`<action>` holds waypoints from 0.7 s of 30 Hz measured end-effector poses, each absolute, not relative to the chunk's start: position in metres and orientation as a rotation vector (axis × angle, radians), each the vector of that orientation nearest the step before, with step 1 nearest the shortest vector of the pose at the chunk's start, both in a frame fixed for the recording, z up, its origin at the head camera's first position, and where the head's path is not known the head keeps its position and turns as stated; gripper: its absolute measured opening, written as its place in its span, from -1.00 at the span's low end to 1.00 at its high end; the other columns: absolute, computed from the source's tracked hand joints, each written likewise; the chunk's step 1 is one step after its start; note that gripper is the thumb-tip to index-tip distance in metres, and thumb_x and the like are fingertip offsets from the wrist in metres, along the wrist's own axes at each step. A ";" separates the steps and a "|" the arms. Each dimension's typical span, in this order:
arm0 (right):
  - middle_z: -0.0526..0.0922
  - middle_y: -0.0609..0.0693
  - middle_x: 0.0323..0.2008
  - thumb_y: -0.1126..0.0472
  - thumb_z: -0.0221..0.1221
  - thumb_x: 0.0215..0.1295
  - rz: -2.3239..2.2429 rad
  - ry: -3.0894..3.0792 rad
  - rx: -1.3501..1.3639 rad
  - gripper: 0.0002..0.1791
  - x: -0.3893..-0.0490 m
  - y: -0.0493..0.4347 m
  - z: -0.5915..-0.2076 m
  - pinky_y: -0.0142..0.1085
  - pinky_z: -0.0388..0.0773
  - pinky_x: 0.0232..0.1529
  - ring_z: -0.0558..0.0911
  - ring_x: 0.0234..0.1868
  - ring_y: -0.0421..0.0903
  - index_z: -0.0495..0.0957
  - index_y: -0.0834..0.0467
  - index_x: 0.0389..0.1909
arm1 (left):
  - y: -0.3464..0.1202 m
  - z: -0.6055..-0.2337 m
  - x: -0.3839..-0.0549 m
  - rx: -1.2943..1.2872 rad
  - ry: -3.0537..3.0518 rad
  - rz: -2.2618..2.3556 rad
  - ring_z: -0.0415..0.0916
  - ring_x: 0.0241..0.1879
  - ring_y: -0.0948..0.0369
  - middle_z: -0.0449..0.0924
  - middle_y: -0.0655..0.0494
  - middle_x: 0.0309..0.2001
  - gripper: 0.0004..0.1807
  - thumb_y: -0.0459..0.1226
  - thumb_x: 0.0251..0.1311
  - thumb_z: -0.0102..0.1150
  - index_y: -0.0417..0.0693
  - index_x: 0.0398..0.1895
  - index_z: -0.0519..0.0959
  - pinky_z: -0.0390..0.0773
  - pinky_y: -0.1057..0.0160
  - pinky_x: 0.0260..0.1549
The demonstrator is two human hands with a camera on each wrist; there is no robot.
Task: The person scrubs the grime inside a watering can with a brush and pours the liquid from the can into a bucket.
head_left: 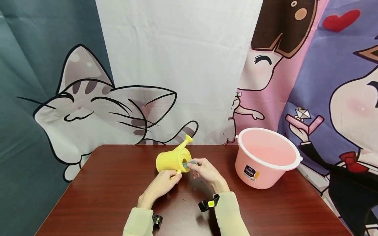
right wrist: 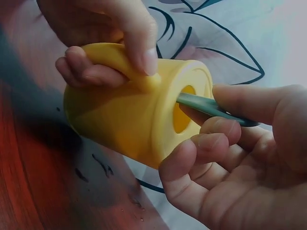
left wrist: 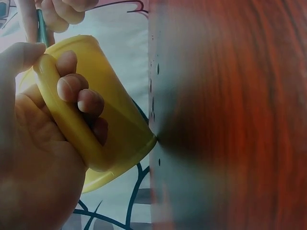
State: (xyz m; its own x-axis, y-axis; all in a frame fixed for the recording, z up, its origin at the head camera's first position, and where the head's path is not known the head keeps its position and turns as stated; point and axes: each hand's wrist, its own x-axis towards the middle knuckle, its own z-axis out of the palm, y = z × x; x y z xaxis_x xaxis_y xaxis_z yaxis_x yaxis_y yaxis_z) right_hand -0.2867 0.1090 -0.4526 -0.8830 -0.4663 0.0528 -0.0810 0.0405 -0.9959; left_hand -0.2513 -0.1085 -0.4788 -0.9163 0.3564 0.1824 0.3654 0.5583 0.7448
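Note:
A yellow toy watering can (head_left: 169,160) is tilted over the table, its top opening turned toward the right hand and its spout (head_left: 184,141) pointing up and away. My left hand (head_left: 164,180) grips the can's handle (left wrist: 64,110), fingers curled through the loop and thumb on its upper end. With thumb and fingers, my right hand (head_left: 205,171) pinches a slim grey-green handle (right wrist: 211,108). The far end of that piece goes into the round hole in the can's top and is hidden inside, so I cannot tell what kind of tool it is.
To the right on the brown wooden table (head_left: 97,196) stands a pink bucket (head_left: 260,175) with a white rim. A cartoon-printed cloth (head_left: 183,65) hangs behind the table's far edge. Small dark specks or drops (right wrist: 136,201) dot the tabletop below the can.

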 end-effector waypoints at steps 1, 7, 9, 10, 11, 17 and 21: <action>0.30 0.07 -0.68 0.21 0.17 0.40 -1.914 2.026 -0.568 -0.65 -0.287 0.111 -0.453 -0.25 0.46 -0.44 0.27 -0.59 0.11 0.50 0.52 -0.25 | -0.109 -0.479 -0.251 -0.644 -2.765 -1.323 0.20 -0.68 0.35 0.19 0.30 -0.71 -0.53 0.00 0.42 0.03 0.05 -0.67 0.34 0.32 0.35 -0.59; 0.33 0.11 -0.64 0.18 0.15 0.42 -1.913 1.980 -0.621 -0.75 -0.288 0.129 -0.449 -0.27 0.50 -0.42 0.25 -0.55 0.17 0.59 0.34 -0.22 | -0.110 -0.477 -0.251 -0.650 -2.747 -1.333 0.23 -0.66 0.34 0.23 0.30 -0.71 -0.57 -0.10 0.43 0.04 0.07 -0.67 0.37 0.33 0.34 -0.58; 0.32 0.13 -0.62 0.17 0.15 0.42 -1.926 1.961 -0.600 -0.79 -0.288 0.134 -0.446 -0.26 0.50 -0.42 0.24 -0.54 0.16 0.60 0.27 -0.24 | -0.111 -0.476 -0.251 -0.643 -2.742 -1.336 0.23 -0.65 0.34 0.23 0.30 -0.72 -0.58 -0.13 0.43 0.05 0.08 -0.67 0.38 0.33 0.34 -0.58; 0.30 0.15 -0.61 0.17 0.15 0.42 -1.932 1.948 -0.586 -0.80 -0.287 0.136 -0.445 -0.25 0.50 -0.41 0.24 -0.54 0.14 0.61 0.25 -0.24 | -0.111 -0.475 -0.251 -0.641 -2.742 -1.340 0.22 -0.65 0.34 0.22 0.30 -0.72 -0.58 -0.13 0.43 0.05 0.08 -0.68 0.38 0.33 0.34 -0.58; 0.29 0.15 -0.60 0.16 0.14 0.42 -1.935 1.936 -0.571 -0.80 -0.286 0.138 -0.444 -0.25 0.50 -0.40 0.25 -0.54 0.12 0.61 0.23 -0.24 | -0.111 -0.475 -0.251 -0.643 -2.742 -1.339 0.22 -0.65 0.34 0.22 0.31 -0.72 -0.58 -0.14 0.43 0.05 0.07 -0.68 0.37 0.32 0.34 -0.58; 0.26 0.19 -0.59 0.14 0.10 0.46 -1.926 1.934 -0.560 -0.76 -0.285 0.140 -0.441 -0.25 0.50 -0.37 0.30 -0.56 0.01 0.56 0.23 -0.31 | -0.110 -0.476 -0.250 -0.646 -2.754 -1.339 0.20 -0.65 0.35 0.21 0.31 -0.71 -0.56 -0.09 0.43 0.05 0.07 -0.68 0.36 0.30 0.35 -0.58; 0.26 0.14 -0.61 0.12 0.08 0.47 -1.928 1.958 -0.563 -0.73 -0.284 0.135 -0.440 -0.22 0.48 -0.37 0.31 -0.57 0.01 0.51 0.24 -0.36 | -0.111 -0.476 -0.250 -0.637 -2.750 -1.340 0.21 -0.66 0.35 0.22 0.30 -0.71 -0.55 -0.06 0.43 0.04 0.07 -0.68 0.36 0.31 0.35 -0.59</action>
State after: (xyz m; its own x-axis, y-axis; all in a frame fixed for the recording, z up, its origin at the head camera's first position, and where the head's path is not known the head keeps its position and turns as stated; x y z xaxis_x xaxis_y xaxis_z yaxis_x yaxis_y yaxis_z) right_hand -0.2841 0.1351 -0.4398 -0.8658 -0.4990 0.0376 -0.0453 0.0033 -0.9990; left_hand -0.2502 -0.1108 -0.4760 -0.9169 0.3514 0.1894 0.3657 0.5491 0.7515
